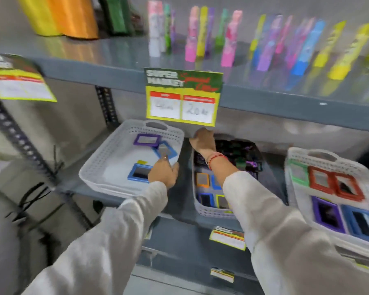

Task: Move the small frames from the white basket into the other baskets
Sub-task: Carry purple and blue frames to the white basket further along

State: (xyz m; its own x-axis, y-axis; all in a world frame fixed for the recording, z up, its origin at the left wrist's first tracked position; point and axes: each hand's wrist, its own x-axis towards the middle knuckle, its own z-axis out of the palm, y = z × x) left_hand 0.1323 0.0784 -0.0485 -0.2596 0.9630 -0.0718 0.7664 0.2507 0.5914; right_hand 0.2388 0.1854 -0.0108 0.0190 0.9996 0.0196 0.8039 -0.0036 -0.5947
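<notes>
We are well into the sorting, we judge, but not finished. The white basket (107, 167) on the left of the shelf (179, 201) holds 3 small frames that we can count: a purple frame (147, 139) at the back, a blue frame (166, 151) tilted just beside it and touching its corner, and a second blue frame (139, 173) near the front. A small yellow scrap (142, 162) lies between them; we cannot tell what it is. Most of the basket floor is bare.

Our left hand (163, 174) hangs over the right front part of that basket, fingers (164, 155) stretched toward the tilted blue frame. Motion blur hides whether they grip anything, so we cannot tell if they are open or closed. Our right hand (202, 140) reaches to the far end of the middle basket (211, 212), fingers curled downward under the price sign (182, 96); whether they hold a frame is hidden.

The middle basket already carries at least 4 frames at its near end, with dark mixed items behind. The right basket (296, 154) carries about 5: green, 2 red, purple and blue.

So, by our count, 3 frames are left to move, and both receiving baskets have room.
</notes>
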